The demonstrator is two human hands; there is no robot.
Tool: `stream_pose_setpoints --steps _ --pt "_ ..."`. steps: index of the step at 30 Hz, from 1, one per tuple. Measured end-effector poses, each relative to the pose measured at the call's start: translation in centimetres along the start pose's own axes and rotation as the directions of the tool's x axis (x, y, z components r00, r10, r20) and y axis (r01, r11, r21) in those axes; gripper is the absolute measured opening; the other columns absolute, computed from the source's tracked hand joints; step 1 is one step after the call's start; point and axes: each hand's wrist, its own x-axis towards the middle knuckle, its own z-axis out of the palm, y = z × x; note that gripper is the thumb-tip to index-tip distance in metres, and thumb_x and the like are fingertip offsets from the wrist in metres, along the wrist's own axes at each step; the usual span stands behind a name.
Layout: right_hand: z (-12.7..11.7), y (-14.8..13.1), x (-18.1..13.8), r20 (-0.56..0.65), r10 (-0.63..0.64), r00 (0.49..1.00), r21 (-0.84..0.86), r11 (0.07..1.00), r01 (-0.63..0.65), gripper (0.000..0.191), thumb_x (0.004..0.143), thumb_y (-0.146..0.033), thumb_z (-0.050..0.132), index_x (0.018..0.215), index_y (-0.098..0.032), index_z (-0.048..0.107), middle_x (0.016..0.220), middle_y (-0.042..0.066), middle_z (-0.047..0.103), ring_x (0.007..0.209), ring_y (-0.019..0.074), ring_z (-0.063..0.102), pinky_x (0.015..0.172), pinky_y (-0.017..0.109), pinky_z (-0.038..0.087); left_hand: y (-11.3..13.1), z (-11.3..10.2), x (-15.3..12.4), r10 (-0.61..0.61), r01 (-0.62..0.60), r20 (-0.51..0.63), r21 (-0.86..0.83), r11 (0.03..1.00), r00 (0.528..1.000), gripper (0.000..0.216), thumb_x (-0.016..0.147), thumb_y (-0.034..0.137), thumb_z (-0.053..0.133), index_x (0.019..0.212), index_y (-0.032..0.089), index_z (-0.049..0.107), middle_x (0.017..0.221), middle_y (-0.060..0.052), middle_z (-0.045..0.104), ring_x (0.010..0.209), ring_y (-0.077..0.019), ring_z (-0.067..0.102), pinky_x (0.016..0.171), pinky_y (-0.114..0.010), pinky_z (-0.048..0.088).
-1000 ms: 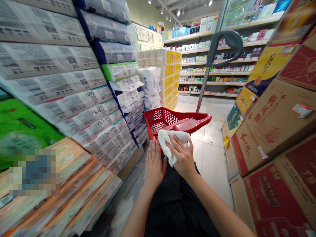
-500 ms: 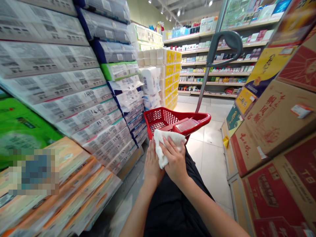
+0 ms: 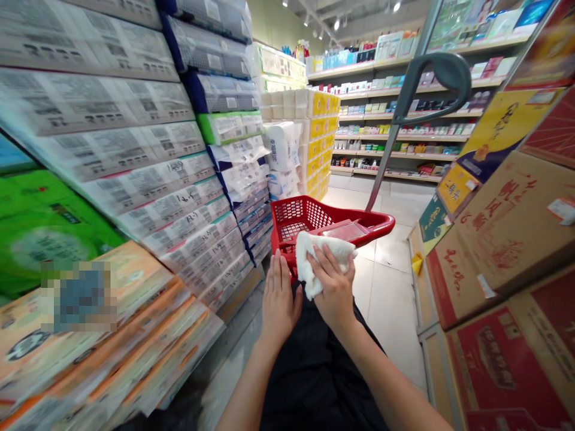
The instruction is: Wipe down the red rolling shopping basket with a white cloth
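A red plastic shopping basket (image 3: 309,209) with latticed walls is in front of my knees, and its long grey pull handle (image 3: 395,114) rises to the upper right. My right hand (image 3: 333,286) presses a folded white cloth (image 3: 305,257) onto the near rim of the basket, fingers spread over the cloth and thumb at its right edge. Just left of the cloth, my left hand (image 3: 280,296) has its fingers stretched out and together, their tips at the basket's near left corner. The cloth and my hands hide part of the near wall.
Tall stacks of packaged tissue (image 3: 148,143) line the left, with orange packs (image 3: 112,335) low in front. Cardboard cartons (image 3: 503,227) are piled on the right. A tiled floor (image 3: 381,281) runs between them to stocked shelves (image 3: 404,134) at the back.
The cloth and my right hand have moved right along the basket rim. My left hand, earlier against the cloth's left edge, is now apart from it. The whole view has shifted slightly.
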Motion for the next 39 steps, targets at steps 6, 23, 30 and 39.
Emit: stream_pose_setpoints --steps 6,23,30,39 --pt "0.9 -2.7 -0.1 0.030 -0.128 0.991 0.113 0.986 0.124 0.037 0.096 -0.025 0.052 0.132 -0.028 0.057 0.140 0.003 0.059 0.134 0.0192 0.050 0.122 0.049 -0.007 -2.3 -1.0 -0.5 -0.034 0.033 -0.031 -0.025 0.999 0.999 0.085 0.092 0.023 0.053 0.157 0.016 -0.001 0.163 -0.021 0.017 0.152 -0.0301 0.014 0.118 -0.053 0.028" --pt "-1.7 8.3 -2.4 -0.212 0.058 0.975 -0.114 0.990 -0.084 0.047 0.090 -0.013 0.046 0.134 -0.026 0.058 0.143 0.009 0.055 0.136 0.0256 0.049 0.116 0.047 0.024 0.0 -1.2 1.5 0.214 -0.221 0.075 0.113 0.969 0.974 0.073 0.092 0.011 0.045 0.157 0.017 0.013 0.158 -0.010 0.036 0.150 -0.0236 0.022 0.120 -0.044 0.028" --pt "-0.2 2.3 -2.1 -0.123 0.093 0.988 -0.036 0.995 -0.098 0.050 0.092 -0.016 0.044 0.140 -0.028 0.051 0.145 0.008 0.054 0.142 0.0257 0.041 0.118 0.050 0.016 1.9 0.8 1.9 0.136 -0.138 0.026 0.150 0.979 0.990 0.065 0.092 0.013 0.044 0.154 0.016 0.027 0.155 -0.009 0.041 0.148 -0.0242 0.029 0.120 -0.043 0.025" --pt "-1.0 5.3 -2.4 -0.107 -0.057 0.993 -0.098 0.994 0.047 0.044 0.092 -0.016 0.050 0.134 -0.027 0.057 0.141 0.007 0.058 0.136 0.0233 0.049 0.120 0.048 0.015 1.7 2.6 1.4 0.135 -0.122 -0.083 0.148 0.981 0.987 0.067 0.090 0.011 0.044 0.154 0.016 0.026 0.152 -0.012 0.046 0.146 -0.0240 0.034 0.121 -0.042 0.022"
